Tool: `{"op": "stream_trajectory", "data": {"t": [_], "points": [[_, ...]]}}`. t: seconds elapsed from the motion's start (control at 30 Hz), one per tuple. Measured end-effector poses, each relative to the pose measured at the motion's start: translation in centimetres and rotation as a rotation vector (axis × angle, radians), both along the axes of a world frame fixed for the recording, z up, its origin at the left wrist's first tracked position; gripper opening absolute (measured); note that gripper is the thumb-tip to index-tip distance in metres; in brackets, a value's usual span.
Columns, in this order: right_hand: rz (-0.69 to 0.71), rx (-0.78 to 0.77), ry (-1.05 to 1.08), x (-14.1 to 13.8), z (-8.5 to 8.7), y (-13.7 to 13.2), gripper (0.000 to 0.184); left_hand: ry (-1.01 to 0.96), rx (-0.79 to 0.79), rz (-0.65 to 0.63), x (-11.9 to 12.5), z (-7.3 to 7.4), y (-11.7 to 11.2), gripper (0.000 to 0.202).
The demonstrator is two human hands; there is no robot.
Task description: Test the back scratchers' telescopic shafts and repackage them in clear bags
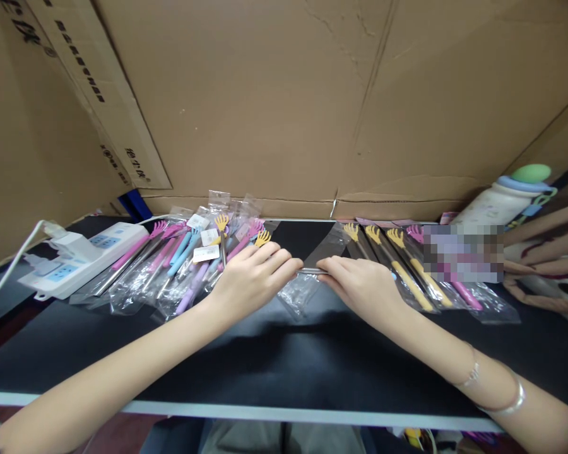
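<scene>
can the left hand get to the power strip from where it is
Probably yes: the bagged scratchers between the left hand and the power strip lie low, so it could likely pass over them, after letting go of the rod.

The near tabletop point(246, 378) lies open; bagged scratchers point(182, 247) obstruct both sides farther in, cardboard point(265, 107) the back.

A white power strip point(91, 263) lay at the left with a plugged-in adapter point(72, 244). A white bottle point(495, 200) was positioned at the right, beside cardboard panelling point(265, 113).
</scene>
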State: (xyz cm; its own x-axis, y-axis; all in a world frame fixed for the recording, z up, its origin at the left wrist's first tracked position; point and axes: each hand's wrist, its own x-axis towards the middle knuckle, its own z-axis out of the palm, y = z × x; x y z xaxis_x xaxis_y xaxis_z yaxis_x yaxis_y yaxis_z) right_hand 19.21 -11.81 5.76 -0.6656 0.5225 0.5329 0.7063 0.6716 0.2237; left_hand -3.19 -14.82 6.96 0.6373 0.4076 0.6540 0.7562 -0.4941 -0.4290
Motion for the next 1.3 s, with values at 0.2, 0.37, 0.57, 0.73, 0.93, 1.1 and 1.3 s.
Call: {"op": "stream_trajectory", "data": {"t": [0.2,0.37,0.57,0.73,0.93,1.1,1.3], "points": [[0.061,-0.579,0.514,1.3,0.4,1.8,0.019,-0.144,0.161,-0.096,-0.2,-0.4,-0.5,0.023],[0.204,-0.902,0.906,2.0,0.5,3.3,0.022,-0.002,-0.148,-0.135,0.2,-2.3,0.0,0.028],[0.150,-1.049,1.040,1.9,-0.1,3.5,0.029,0.072,-0.474,-0.155,0.6,-4.5,0.7,0.022],[0.121,-1.162,1.074,1.2,-0.6,3.0,0.033,0.036,-0.578,-0.189,1.2,-4.8,0.3,0.021],[0.116,-1.276,1.091,0.4,-1.1,2.3,0.034,-0.084,-0.714,-0.176,2.1,-4.4,-0.2,0.030],[0.155,-1.354,1.156,0.0,-1.7,2.2,0.034,-0.258,-0.876,-0.226,3.3,-3.6,-0.1,0.030],[0.155,-1.399,1.150,-0.1,-2.0,2.0,0.033,-0.425,-1.031,-0.291,4.2,-3.8,0.0,0.015]]}}
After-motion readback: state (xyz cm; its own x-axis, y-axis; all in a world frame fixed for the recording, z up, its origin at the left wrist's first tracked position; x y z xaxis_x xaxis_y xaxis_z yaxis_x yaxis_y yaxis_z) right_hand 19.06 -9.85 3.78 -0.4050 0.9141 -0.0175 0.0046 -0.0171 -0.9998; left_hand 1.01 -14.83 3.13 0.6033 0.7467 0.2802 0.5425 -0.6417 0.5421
